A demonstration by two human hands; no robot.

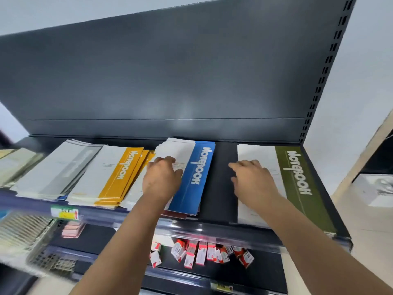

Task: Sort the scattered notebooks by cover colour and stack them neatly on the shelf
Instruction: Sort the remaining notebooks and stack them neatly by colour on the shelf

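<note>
While left hand (162, 177) and right hand (253, 177) press open-gripped, blue notebook (195, 177) and green notebook (302, 179) run front-to-back.

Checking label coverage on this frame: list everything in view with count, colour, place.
grey notebooks: one stack, count unclear, grey-white, shelf left
yellow notebooks: one fanned stack, yellow-white, right of the grey
blue notebooks: one stack, blue-white, shelf middle
green notebooks: one pile, count unclear, olive-white, shelf right
shelf: one, dark grey, bare strip between blue and green
small boxes: roughly ten, red-white, lower shelf
pink packs: small pile, lower shelf left
price label: one, green-yellow, shelf front edge, left
white box: one, far right beyond the shelf
left hand: rests on the blue stack's white half
right hand: rests on the green pile's white half, fingers spread
</note>
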